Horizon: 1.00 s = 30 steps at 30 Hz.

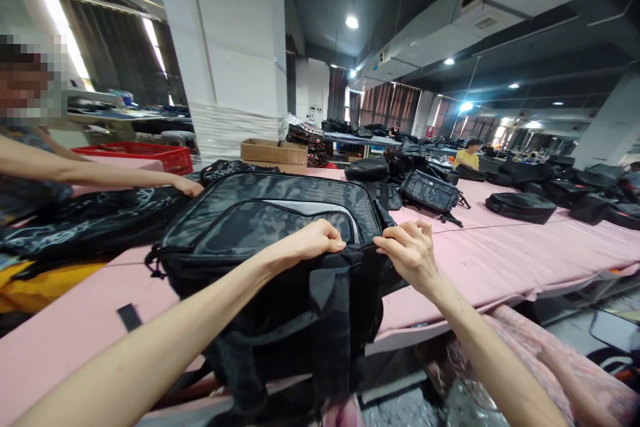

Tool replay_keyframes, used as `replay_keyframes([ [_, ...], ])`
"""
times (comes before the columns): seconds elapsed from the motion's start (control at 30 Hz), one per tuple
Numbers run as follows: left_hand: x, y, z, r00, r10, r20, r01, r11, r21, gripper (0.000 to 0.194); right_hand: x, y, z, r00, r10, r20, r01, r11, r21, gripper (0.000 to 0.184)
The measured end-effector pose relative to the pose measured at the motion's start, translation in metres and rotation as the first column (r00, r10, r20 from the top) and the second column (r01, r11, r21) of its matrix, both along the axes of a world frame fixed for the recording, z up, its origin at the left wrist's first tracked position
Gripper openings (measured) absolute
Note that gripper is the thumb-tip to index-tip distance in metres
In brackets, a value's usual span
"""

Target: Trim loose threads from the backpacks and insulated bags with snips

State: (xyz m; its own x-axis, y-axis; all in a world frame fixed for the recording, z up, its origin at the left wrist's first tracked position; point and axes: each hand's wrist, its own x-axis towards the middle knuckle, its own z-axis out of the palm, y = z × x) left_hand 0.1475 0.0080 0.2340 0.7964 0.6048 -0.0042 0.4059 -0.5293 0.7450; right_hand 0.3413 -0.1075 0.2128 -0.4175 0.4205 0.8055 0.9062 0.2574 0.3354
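Note:
A large black backpack (280, 233) with a dark camouflage pattern lies in front of me, its shoulder straps hanging over the table's near edge. A light grey strip curves round its front pocket. My left hand (320, 238) is closed in a pinch on the bag's edge near the pocket's right corner. At the bag's right corner, my right hand (407, 250) pinches the edge between thumb and fingers. Whether either holds a zipper pull or only fabric is hidden by the fingers.
The pink-covered table (480, 253) extends right, bearing several black bags (433, 190). At left, a co-worker's hand (187, 187) touches black printed fabric (100, 220). Behind stand a red crate (145, 157), a cardboard box (274, 152) and a white pillar (235, 47).

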Motion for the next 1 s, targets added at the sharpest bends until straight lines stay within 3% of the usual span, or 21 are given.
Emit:
replay_keyframes([
  [0.17, 0.000, 0.001, 0.000, 1.000, -0.010, 0.002, 0.010, 1.000, 0.009, 0.031, 0.005, 0.013, 0.006, 0.987, 0.132, -0.094, -0.149, 0.969, -0.197, 0.006],
  [0.27, -0.001, -0.001, 0.001, 1.000, -0.001, 0.003, 0.001, 1.000, 0.009, 0.029, 0.004, 0.019, 0.006, 0.903, 0.291, -0.315, -0.403, 0.829, -0.388, 0.015],
  [0.33, -0.002, -0.002, 0.001, 1.000, 0.005, 0.010, -0.005, 1.000, 0.003, 0.028, 0.005, 0.019, 0.004, 0.824, 0.328, -0.463, -0.519, 0.765, -0.381, 0.020],
  [0.4, -0.002, -0.002, 0.000, 1.000, 0.002, 0.013, -0.002, 1.000, -0.005, 0.028, 0.007, 0.017, 0.003, 0.816, 0.298, -0.496, -0.477, 0.831, -0.285, 0.020],
  [0.47, -0.002, -0.001, -0.001, 1.000, 0.001, 0.010, -0.001, 1.000, -0.009, 0.028, 0.012, 0.014, 0.002, 0.888, 0.222, -0.404, -0.318, 0.929, -0.189, 0.014],
  [0.53, -0.001, 0.000, -0.001, 1.000, -0.004, 0.008, 0.004, 1.000, -0.009, 0.029, 0.015, 0.012, 0.002, 0.955, 0.141, -0.260, -0.181, 0.973, -0.140, 0.008],
  [0.63, -0.001, 0.000, -0.001, 1.000, -0.007, 0.009, 0.007, 1.000, -0.001, 0.029, 0.015, 0.009, 0.003, 0.987, 0.104, -0.120, -0.118, 0.986, -0.122, 0.005],
  [0.83, -0.001, -0.003, 0.001, 1.000, 0.006, 0.001, -0.005, 1.000, -0.006, 0.030, 0.011, 0.009, 0.010, 0.994, 0.108, -0.007, -0.108, 0.983, -0.151, 0.008],
  [1.0, 0.000, -0.001, -0.001, 1.000, -0.007, -0.002, 0.007, 1.000, 0.007, 0.026, 0.009, 0.013, 0.034, 0.981, 0.111, 0.160, -0.056, 0.948, -0.312, 0.010],
])
